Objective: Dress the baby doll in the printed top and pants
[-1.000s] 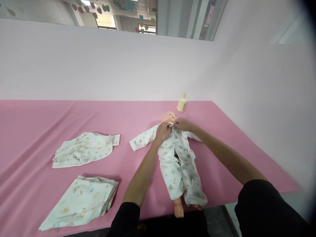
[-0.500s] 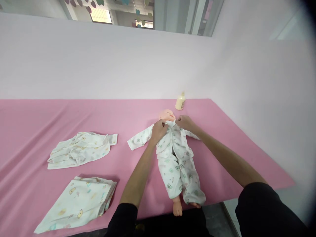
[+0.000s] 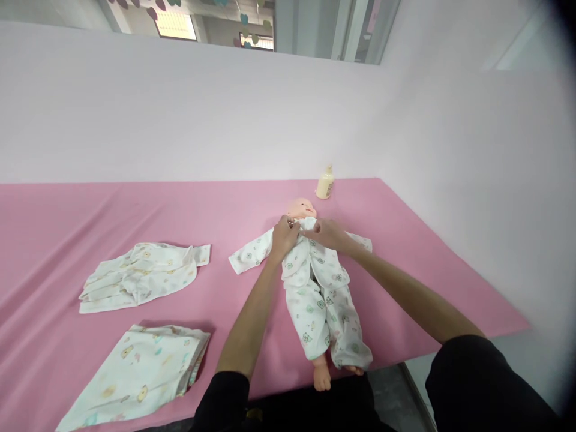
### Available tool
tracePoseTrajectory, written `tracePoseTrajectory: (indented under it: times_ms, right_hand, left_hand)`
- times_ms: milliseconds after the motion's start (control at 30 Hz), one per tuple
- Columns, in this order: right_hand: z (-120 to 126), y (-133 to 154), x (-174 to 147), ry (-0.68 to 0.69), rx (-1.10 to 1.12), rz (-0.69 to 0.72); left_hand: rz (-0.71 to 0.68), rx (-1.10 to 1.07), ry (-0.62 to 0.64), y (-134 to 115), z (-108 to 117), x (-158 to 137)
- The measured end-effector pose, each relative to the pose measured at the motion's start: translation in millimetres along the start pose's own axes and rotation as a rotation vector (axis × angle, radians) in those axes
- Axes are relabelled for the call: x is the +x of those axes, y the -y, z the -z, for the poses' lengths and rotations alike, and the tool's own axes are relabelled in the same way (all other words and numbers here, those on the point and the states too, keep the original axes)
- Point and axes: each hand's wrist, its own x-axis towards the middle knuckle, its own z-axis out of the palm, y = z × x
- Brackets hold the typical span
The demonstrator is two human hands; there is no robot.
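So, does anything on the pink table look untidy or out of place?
Slightly. The doll has its feet past the table's near edge, and its printed top gapes below both hands, left hand and right hand. The garment at left lies crumpled, unlike the folded cloth.

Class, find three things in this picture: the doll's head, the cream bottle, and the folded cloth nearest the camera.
doll's head (image 3: 301, 209), head view, on the forehead.
cream bottle (image 3: 324, 183), head view, on the middle of its body.
folded cloth (image 3: 139, 375), head view, on its flat top layer.
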Motion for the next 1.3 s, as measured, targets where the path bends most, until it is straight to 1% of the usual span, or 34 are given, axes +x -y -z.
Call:
tracePoseTrajectory:
  times_ms: [33,133,267,367,467,567,633,700,833,900,933,1000,1033,1133,1200,1300]
  right_hand:
    - [-3.4,3.6,0.8,0.017,-0.030,0.026]
    - [-9.5,10.1,2.9,-0.012,-0.129,0.044]
    - [-6.8,14.5,0.0,0.004,-0.288,0.037]
    - [-4.3,20.2,-2.2,0.025,-0.368,0.055]
    - [-4.6,25.5,-0.2,0.056,-0.405,0.086]
    - [-2.6,26.2,3.9,0.056,-0.391,0.101]
    - [1.9,22.9,6.0,0.047,-0.327,0.092]
    - [7.8,16.4,7.2,0.067,-0.181,0.060]
    - [16.1,-2.8,7.0,0.205,0.309,-0.014]
    - [16.5,-11.9,6.4,0.245,0.514,-0.039]
    - [16.0,-15.3,6.0,0.257,0.582,-0.045]
    - [14.7,-19.4,4.9,0.275,0.660,-0.035]
    - [14.1,-20.2,4.3,0.280,0.676,-0.021]
    - [13.1,-20.5,3.0,0.274,0.663,0.037]
    - [12.5,-21.6,3.8,0.275,0.649,0.072]
    - [11.4,-25.5,6.0,0.300,0.646,0.099]
  left_hand:
    - [-0.006,-0.002,0.002,0.2,0.5,0.0]
    - [-0.015,-0.020,0.024,1.6,2.3,-0.3]
    - [-0.033,-0.051,0.071,4.9,3.2,-0.3]
    - [-0.060,-0.036,0.078,5.8,2.4,-0.5]
    - [-0.076,0.027,0.082,1.9,3.3,-3.1]
    - [-0.133,0.186,0.087,-7.0,7.9,-9.5]
    - [-0.220,0.309,0.105,-13.5,12.6,-14.4]
    - [-0.316,0.381,0.175,-18.6,17.7,-18.1]
    - [-0.407,0.348,0.369,-23.5,25.2,-20.3]
    - [-0.414,0.311,0.417,-24.8,26.9,-20.9]
    - [-0.410,0.303,0.431,-25.7,27.1,-21.5]
    - [-0.395,0.328,0.429,-27.8,26.6,-23.7]
    - [-0.392,0.362,0.407,-29.0,25.9,-25.0]
    - [-0.419,0.469,0.347,-31.4,23.8,-27.9]
    - [-0.438,0.480,0.364,-31.2,23.4,-28.0]
    - [-0.445,0.431,0.410,-29.3,24.3,-26.4]
